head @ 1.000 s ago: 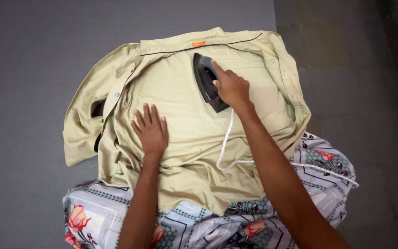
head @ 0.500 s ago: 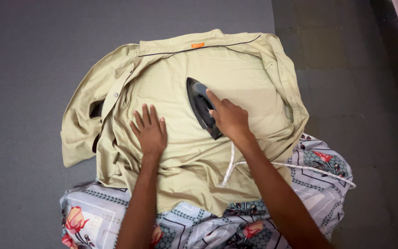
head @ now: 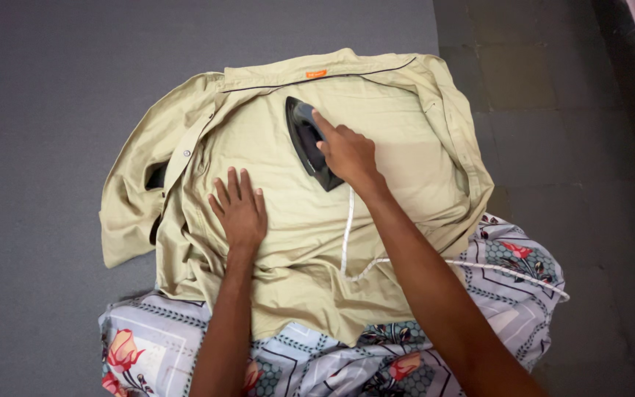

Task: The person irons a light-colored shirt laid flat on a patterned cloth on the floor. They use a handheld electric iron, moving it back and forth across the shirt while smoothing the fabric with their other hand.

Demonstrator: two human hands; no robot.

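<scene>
Grey carpet covers most of the floor, and a strip of darker tiled floor runs along the right side. On the carpet lies a floral bedsheet, pale with red flowers and dark patterned patches, bunched at the near edge. Spread over it and onto the carpet is an olive-khaki shirt, opened out with its inside facing up; the collar, which carries a small orange tag, sits at the far edge, and a sleeve is folded over at the left.

Resting on the upper middle of the shirt, just below the collar, is a black clothes iron, its pointed tip aimed away from the person and slightly left. The right hand is wrapped around the iron's handle, index finger stretched forward along the top. The left hand lies flat on the cloth to the left of the iron and nearer the person, palm down, fingers spread a little, holding nothing; it is near the iron but not touching it.

A white braided cord runs from the back of the iron toward the person, loops on the shirt, then trails off to the right across the bedsheet.
</scene>
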